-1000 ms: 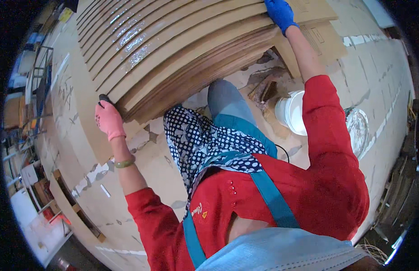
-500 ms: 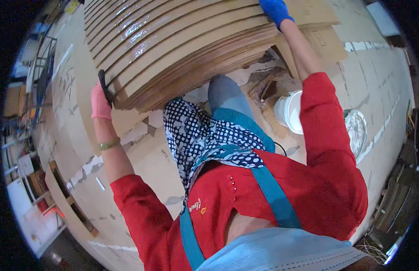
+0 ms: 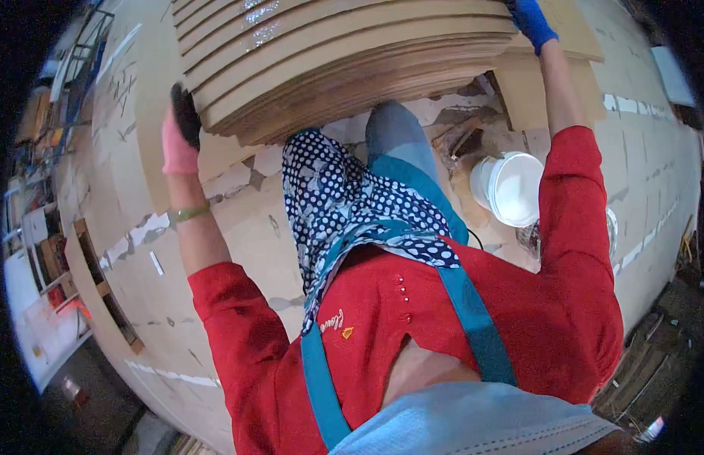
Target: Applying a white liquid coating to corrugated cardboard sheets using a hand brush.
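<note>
You've got a stack of cardboard sheets [image 3: 344,61] up in front of your chest, filling the frame from about 11 o'clock to 1 o'clock, and your arms are spread wide to either end of it. That spread makes sense: the sheets are long and floppy-looking, so gripping at both ends probably keeps the pile from sagging or sliding apart.

Your left hand [image 3: 181,133], in a pink glove with a dark palm, is at roughly 10 o'clock, clamped on the left end of the stack with the fingers wrapped around the edge, so they're holding the sheets, not spread free. Your right hand [image 3: 532,19], in a blue glove, is up at 1 o'clock on the far right end. It's pressed to the stack, but the top rim cuts it off, so I can't tell exactly how the fingers sit, only that it's on the cardboard.

The layers are fanned a little, lower sheets peeking out under upper ones, which I'd guess is why you're squeezing from both ends.

Below the stack the floor [image 3: 238,227] is covered in flat cardboard patched with strips of white tape. A white plastic bucket [image 3: 511,186] sits at about 3 o'clock from centre, just beside your right sleeve and well under the stack, not touching it. Your polka-dot scarf [image 3: 344,197] hangs down the middle over the red top and teal straps. Off at 8 o'clock there's a wooden frame [image 3: 102,280] lying on the floor, well apart from everything you're handling.
</note>
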Available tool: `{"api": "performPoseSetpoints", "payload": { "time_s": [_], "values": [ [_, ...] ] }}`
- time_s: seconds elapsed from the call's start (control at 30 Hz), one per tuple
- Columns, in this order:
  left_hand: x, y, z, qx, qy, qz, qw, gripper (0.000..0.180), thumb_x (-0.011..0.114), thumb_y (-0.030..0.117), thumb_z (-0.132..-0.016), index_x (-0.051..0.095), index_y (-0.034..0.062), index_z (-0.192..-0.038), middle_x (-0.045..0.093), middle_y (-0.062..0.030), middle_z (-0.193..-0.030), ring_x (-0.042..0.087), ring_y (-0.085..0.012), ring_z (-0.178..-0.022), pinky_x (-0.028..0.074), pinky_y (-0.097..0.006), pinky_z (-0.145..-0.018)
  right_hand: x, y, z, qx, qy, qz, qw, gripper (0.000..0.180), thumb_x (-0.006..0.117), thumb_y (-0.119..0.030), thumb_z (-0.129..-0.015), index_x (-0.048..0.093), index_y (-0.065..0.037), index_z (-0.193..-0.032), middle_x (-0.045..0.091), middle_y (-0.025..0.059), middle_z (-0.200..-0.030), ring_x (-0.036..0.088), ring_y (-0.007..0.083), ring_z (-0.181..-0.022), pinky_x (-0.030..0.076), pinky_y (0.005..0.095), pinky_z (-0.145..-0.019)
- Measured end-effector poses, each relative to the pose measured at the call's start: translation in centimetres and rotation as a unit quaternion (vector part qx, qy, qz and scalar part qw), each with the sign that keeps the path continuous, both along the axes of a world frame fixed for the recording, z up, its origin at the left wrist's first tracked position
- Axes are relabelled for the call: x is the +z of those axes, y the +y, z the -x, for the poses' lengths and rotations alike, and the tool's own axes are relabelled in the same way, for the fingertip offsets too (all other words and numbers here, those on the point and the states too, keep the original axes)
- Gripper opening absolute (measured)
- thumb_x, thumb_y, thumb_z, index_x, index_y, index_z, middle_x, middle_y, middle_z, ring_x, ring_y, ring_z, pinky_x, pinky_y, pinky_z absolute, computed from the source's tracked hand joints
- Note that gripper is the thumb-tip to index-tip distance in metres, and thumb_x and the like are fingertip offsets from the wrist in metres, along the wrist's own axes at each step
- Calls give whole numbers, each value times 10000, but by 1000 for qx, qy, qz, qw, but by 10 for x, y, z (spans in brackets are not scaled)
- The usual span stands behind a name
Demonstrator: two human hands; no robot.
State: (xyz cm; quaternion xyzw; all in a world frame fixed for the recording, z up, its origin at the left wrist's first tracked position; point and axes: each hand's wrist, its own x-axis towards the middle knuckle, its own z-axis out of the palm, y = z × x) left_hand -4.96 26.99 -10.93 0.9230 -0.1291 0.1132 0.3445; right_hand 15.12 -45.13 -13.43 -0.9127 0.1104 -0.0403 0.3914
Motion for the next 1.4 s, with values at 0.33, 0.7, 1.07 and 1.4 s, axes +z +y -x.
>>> {"api": "performPoseSetpoints", "payload": {
  "time_s": [0.33,0.7,1.07,1.4],
  "values": [
    [-124,19,74,84,54,191,976,324,505,95,-911,464,7,-1221,562,-130,-1139,560,-229,-983,450,-353,-869,-64,100,98,-17,-14,-365,931,420,426,-386,-906,518,-85,-1185,618,188,-977,596,349,-901,468,424,-802],
    [-139,-9,66,162,-37,304,938,310,519,169,-913,485,21,-1184,549,-99,-1169,522,-220,-1046,412,-347,-927,-94,131,121,-89,-111,-534,833,451,522,-334,-891,495,-20,-1213,604,115,-1110,575,300,-993,446,373,-872],
    [-36,-19,62,175,-33,526,832,458,315,266,-983,413,-30,-1317,506,-176,-1271,466,-254,-1164,332,-344,-1012,-52,122,122,-72,-330,-303,891,560,331,-473,-963,588,-6,-1136,622,93,-1046,567,223,-887,435,340,-854],
    [-29,-53,7,515,3,371,773,387,400,233,-954,510,-60,-1181,575,-163,-1148,565,-278,-975,439,-377,-799,-59,130,108,-193,-316,14,929,556,356,-426,-974,618,62,-928,629,155,-758,555,176,-699,435,375,-669]
  ]
}}
